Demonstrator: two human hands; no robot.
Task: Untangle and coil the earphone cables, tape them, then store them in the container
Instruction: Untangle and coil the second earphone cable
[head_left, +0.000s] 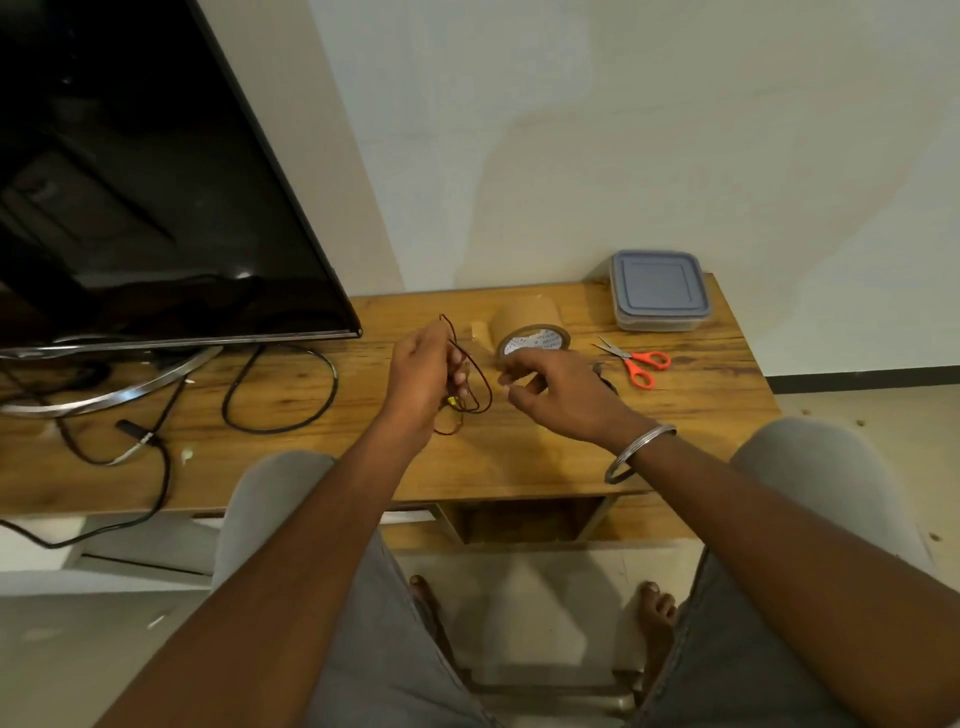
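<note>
A dark red earphone cable (480, 387), gathered into loose loops, hangs from my left hand (421, 374), which grips it above the wooden table (701, 410). One strand sticks up above the fist. Just to the right, my right hand (556, 389) hovers with thumb and fingers curled; whether they pinch anything is unclear. Directly behind that hand stands a brown tape roll (530, 319). The lidded plastic container (657, 288) sits shut at the table's back right corner. A small dark item (602, 375) peeks out behind my right hand.
Orange-handled scissors (636, 361) lie between the tape roll and the container. A large black TV (130, 182) on a metal stand fills the left, with black power cables (280, 395) looping over the table. My knees sit below the table's front edge.
</note>
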